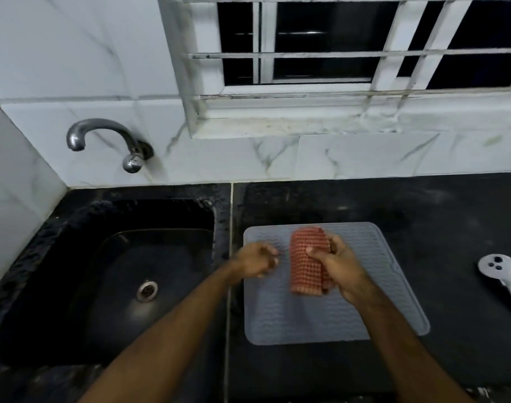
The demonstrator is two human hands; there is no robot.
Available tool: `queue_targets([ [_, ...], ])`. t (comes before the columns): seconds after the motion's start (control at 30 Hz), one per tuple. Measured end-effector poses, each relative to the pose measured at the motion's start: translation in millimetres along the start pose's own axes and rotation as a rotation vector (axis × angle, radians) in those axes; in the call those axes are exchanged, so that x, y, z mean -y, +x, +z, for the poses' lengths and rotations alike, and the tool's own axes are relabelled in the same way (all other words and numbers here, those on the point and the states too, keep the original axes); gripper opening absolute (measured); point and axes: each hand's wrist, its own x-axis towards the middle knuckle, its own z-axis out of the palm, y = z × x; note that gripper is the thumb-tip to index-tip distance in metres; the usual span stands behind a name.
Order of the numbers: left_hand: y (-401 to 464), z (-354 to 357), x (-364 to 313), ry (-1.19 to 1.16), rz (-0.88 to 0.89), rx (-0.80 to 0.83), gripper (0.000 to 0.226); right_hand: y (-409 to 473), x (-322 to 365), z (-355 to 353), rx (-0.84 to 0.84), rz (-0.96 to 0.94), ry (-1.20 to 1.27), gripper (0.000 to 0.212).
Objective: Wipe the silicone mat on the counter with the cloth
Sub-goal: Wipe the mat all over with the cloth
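**Holding a folded cloth above a grey mat on a dark counter**

Looking down from head height, two bare forearms are reaching in from the bottom of the frame toward a grey, ribbed, square silicone mat [335, 315] that is lying flat on a black stone counter [422, 205] at centre right. The right hand [340, 267] is gripping a folded, orange-pink, waffle-textured cloth [306, 263], with the thumb pressing across its front and the fingers curling around its right edge. The cloth is sitting over the upper middle of the mat; whether its lower end is touching the mat cannot be told. The left hand [258, 258] is hovering just beside the cloth's left edge, over the mat's upper left corner, its fingers loosely curling and holding nothing; it is slightly blurred.

To the left of the mat, a black rectangular sink [74, 286] with a metal drain is filling the lower left of the frame, and a curved steel tap [103, 135] is jutting from the white marble-patterned wall tiles above it. At the right edge, a white handheld controller [504, 274] is lying on the counter, well apart from the mat. A white-barred window [335, 53] is spanning the top, dark behind.
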Motion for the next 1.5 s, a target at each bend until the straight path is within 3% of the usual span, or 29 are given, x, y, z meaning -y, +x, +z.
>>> queue_targets([
  [0.03,5.3,4.2,10.3,0.262,0.058,-0.083,0.032,3.3,-2.1,-4.5,-0.036,-0.069,-0.152,0.028],
  [0.1,9.7,17.1,28.7,0.699,0.068,-0.095,0.084,6.2,-8.1,-11.8,-0.075,-0.226,-0.499,0.026],
  [0.17,6.0,27.8,38.6,0.848,-0.035,-0.038,0.119,10.5,-18.9,-10.6,-0.035,-0.322,-0.758,0.029],
  [0.3,1.7,30.5,44.2,0.943,-0.061,0.002,0.135,7.3,-50.5,26.4,0.168,-0.232,-1.192,0.062],
  [0.37,3.3,30.4,42.8,0.964,-0.102,-0.015,0.137,11.7,-55.0,34.7,0.181,-0.296,-1.353,0.060],
  [0.53,4.0,34.1,31.9,1.069,-0.112,-0.002,0.138,22.7,-46.5,31.2,0.187,-0.334,-1.331,0.050],
  [0.9,8.0,37.9,25.4,1.193,-0.091,-0.042,0.139,46.0,-36.2,49.6,0.271,-0.359,-1.168,0.047],
  [1.0,8.4,34.7,26.1,1.158,-0.071,-0.062,0.140,53.7,-33.5,59.2,0.298,-0.414,-1.223,0.051],
  [1.2,5.1,31.9,30.7,1.098,-0.056,-0.047,0.140,67.5,-35.5,36.0,0.237,-0.395,-1.290,0.042],
  [1.3,10.2,27.1,18.8,1.168,-0.054,-0.060,0.142,72.6,-24.4,52.4,0.185,-0.371,-1.190,0.033],
  [1.4,14.2,29.1,15.3,1.247,-0.062,-0.046,0.139,74.9,-27.5,67.9,0.276,-0.411,-1.227,0.043],
  [1.5,17.0,30.7,16.3,1.265,-0.102,-0.008,0.145,82.8,-32.1,49.0,0.236,-0.406,-1.293,0.044],
])
